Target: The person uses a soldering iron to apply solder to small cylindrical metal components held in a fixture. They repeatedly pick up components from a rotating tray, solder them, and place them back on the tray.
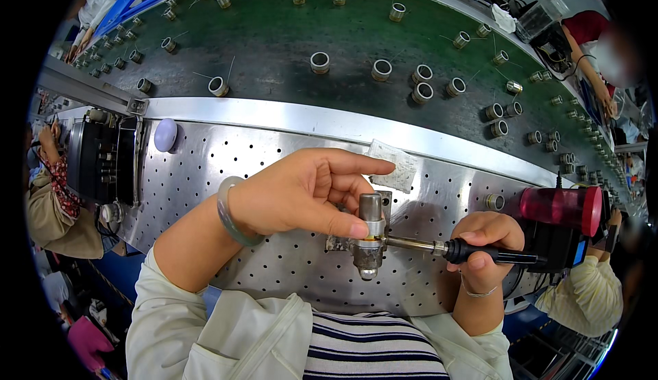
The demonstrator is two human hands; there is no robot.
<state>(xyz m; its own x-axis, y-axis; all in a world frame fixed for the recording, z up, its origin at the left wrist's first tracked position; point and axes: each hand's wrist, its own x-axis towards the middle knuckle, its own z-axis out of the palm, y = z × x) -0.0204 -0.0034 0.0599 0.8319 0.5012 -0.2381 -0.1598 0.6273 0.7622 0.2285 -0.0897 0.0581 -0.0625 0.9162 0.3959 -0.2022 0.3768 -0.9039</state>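
My left hand (295,195) pinches a small metal ring (374,228) on an upright cylindrical metal fixture (368,260). Its thumb presses the ring's front, the index finger stretches out above, and the other fingers curl behind the post, partly hidden. In my right hand (485,233) is a soldering iron (473,251), its black handle gripped between thumb and fingers. The iron's metal shaft points left, and its tip meets the side of the ring. Another metal ring (494,202) lies on the perforated metal worktop (226,167), above my right hand.
Beyond the worktop runs a green conveyor belt (267,44) carrying many metal rings, some with thin wires. A pale pad (394,165) lies behind the fixture. A purple oval object (165,135) sits at left, a pink jar (558,210) at right. Other people work on both sides.
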